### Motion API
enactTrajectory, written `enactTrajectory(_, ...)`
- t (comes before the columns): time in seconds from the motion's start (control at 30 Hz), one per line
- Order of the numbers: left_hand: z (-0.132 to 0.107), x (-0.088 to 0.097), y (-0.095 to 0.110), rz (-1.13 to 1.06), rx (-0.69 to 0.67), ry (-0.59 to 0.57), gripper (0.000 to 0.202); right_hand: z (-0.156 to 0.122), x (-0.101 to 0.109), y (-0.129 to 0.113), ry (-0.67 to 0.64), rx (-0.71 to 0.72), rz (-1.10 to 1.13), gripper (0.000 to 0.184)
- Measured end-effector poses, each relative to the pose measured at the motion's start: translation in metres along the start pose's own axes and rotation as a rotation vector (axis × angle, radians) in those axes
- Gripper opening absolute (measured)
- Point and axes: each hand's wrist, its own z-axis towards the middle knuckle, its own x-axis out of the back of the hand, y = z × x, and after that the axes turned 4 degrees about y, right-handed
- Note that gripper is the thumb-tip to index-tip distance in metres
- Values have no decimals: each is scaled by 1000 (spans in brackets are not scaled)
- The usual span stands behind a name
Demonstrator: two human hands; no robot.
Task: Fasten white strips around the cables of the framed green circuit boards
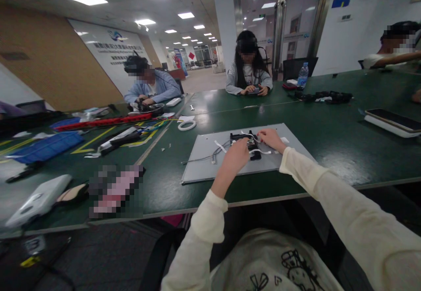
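A flat grey panel [204, 168] lies on the green table in front of me. On its middle sits a black plastic frame [255, 155] with a small circuit board and white ribbon cables [261, 151]. My left hand [237, 154] is closed at the frame's near left side; its fingertips are hidden behind the hand. At the frame's right side, my right hand [271, 138] has its fingers pinched together by the end of a white strip. What is between them is too small to make out. Thin grey wires [210, 156] run left across the panel.
A roll of white tape [187, 125] lies beyond the panel's left corner. Further left are a blue tray [46, 147], cables and a white device [39, 200]. A phone on a white box [393, 122] is at the right. Two people sit across the table, near a water bottle [303, 75].
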Motion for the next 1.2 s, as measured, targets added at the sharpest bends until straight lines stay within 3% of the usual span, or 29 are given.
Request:
enactTrajectory(0.13,54,-16,-8,146,50,3,36,3,-2,-3,11,-9,-9,30)
enactTrajectory(0.27,76,-30,-31,231,83,70,41,5,-3,-4,-1,-6,-3,29)
enactTrajectory(0.5,70,-36,-57,292,43,-6,29,3,-1,-4,80,20,-30,28)
enactTrajectory(0.7,71,-39,-61,301,66,12,27,13,-3,-12,28,58,-55,22)
enactTrajectory(0.93,72,-42,-66,316,56,27,28,17,-8,-23,-19,28,-135,36)
enactTrajectory(1.2,76,-46,-69,364,61,38,27,13,-11,-26,-1,-43,-172,28)
